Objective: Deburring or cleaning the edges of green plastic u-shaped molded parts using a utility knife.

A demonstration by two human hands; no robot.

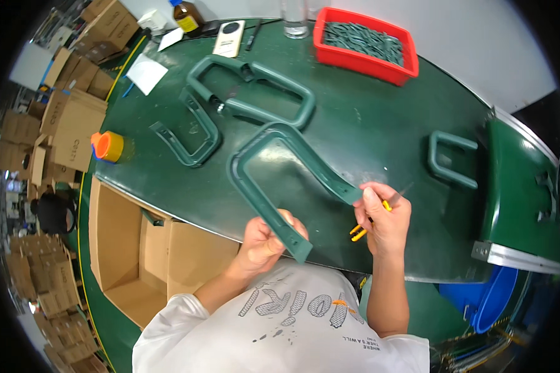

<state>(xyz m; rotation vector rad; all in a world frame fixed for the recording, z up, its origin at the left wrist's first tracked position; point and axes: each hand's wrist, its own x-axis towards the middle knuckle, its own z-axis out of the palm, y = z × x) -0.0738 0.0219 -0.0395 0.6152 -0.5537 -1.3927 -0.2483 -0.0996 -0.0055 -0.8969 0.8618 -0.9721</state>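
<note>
In front of my chest a green U-shaped plastic handle, channelled on its inner side, is held up over the table. My left hand is closed round its near leg, close to the end. My right hand is closed on a yellow-and-black hand tool with a thin metal tip; most of it is hidden by the fingers. The right thumb and fingertips also touch the end of the handle's other leg. Farther back lie more green U-shaped handles, and another handle lies at the right.
A red bin of small green parts stands at the back. An orange tape roll sits at the table's left edge. Below is an open cardboard box. A green metal-edged case stands right, above a blue bin.
</note>
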